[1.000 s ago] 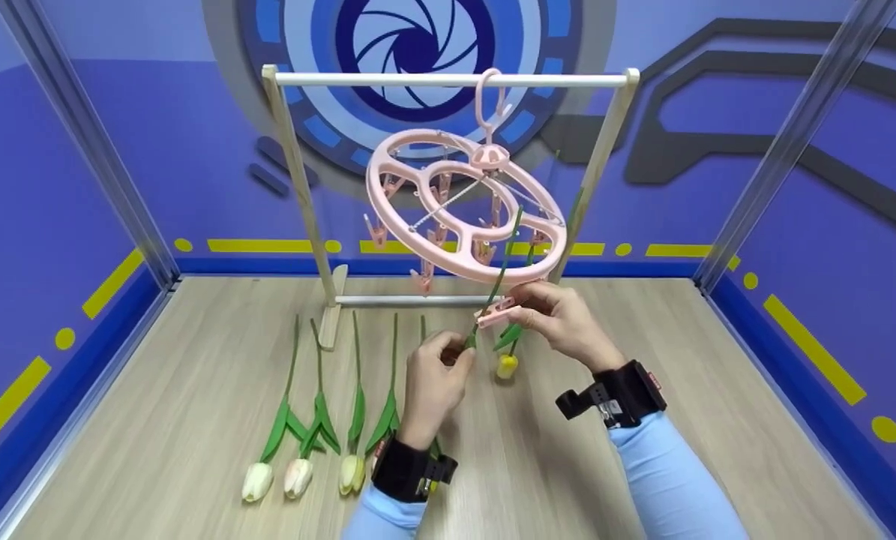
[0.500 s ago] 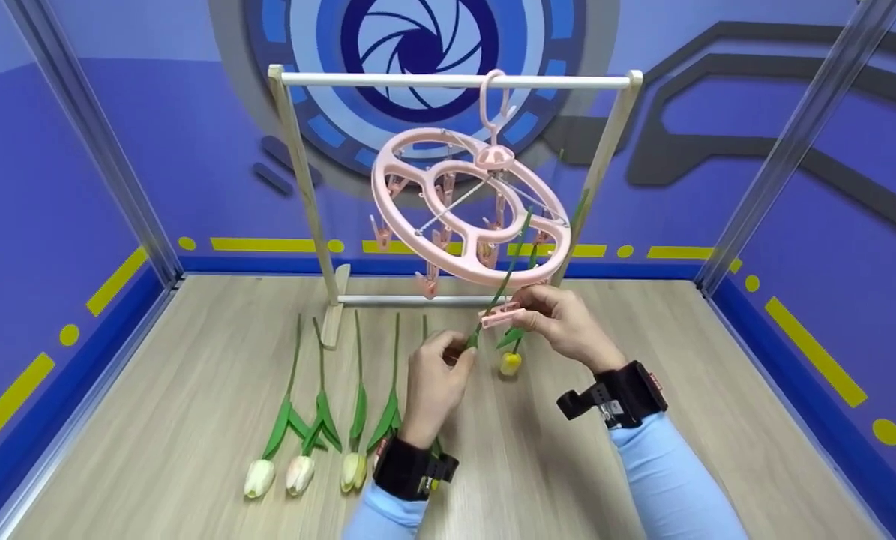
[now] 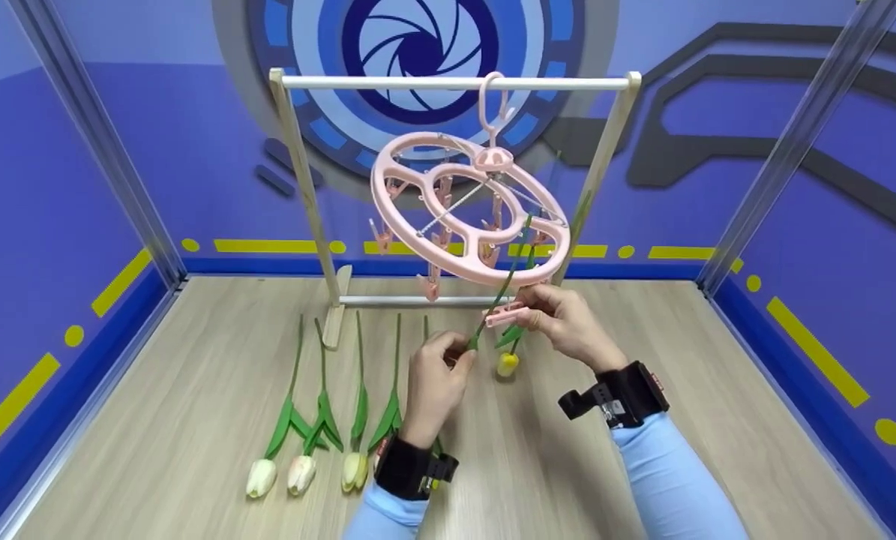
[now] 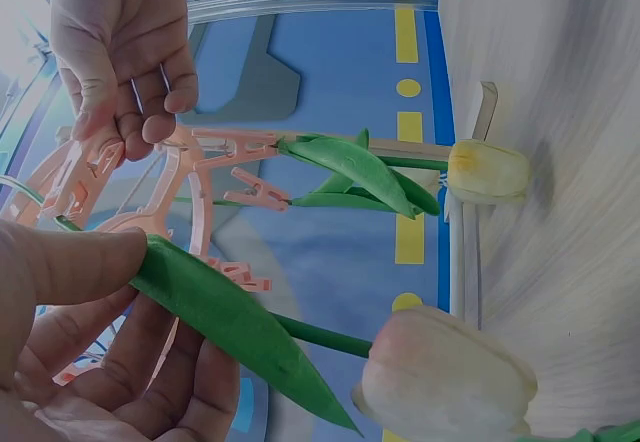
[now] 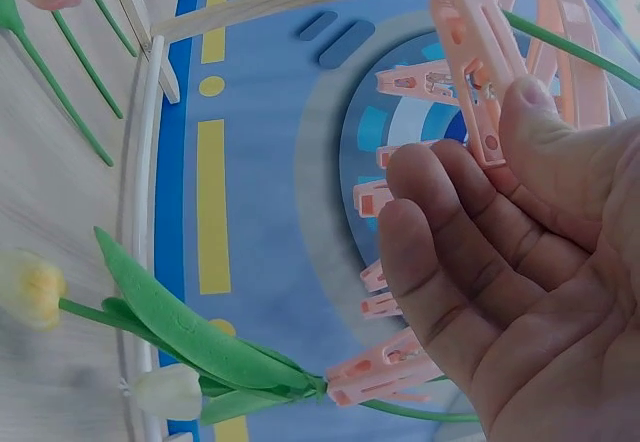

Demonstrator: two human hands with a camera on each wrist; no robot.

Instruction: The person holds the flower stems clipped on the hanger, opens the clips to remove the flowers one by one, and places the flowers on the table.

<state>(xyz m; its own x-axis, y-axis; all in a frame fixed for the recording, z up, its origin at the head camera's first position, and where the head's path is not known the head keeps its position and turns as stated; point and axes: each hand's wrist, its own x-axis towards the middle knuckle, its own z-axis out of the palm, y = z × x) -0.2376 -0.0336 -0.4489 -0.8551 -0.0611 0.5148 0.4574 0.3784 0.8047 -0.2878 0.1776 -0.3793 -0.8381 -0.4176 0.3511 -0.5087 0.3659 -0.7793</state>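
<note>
While left hand [image 3: 434, 386] pinches tulip [image 4: 235, 314], right hand [image 3: 573, 328] pinches clip [image 5: 474, 62] | wood-grain table [image 3: 170, 420] | blue walls [image 3: 65, 172]

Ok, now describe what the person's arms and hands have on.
Light blue sleeves and black wristbands, each with a small red tag and a strap sticking out. The left hand and right hand are bare.

Holding a green stem [image 3: 502, 292] in the left hand [image 3: 439, 384], pinching a pink clip [image 3: 507, 318] in the right hand [image 3: 572, 325], by a tipped pink ring [image 3: 459, 264].
</note>
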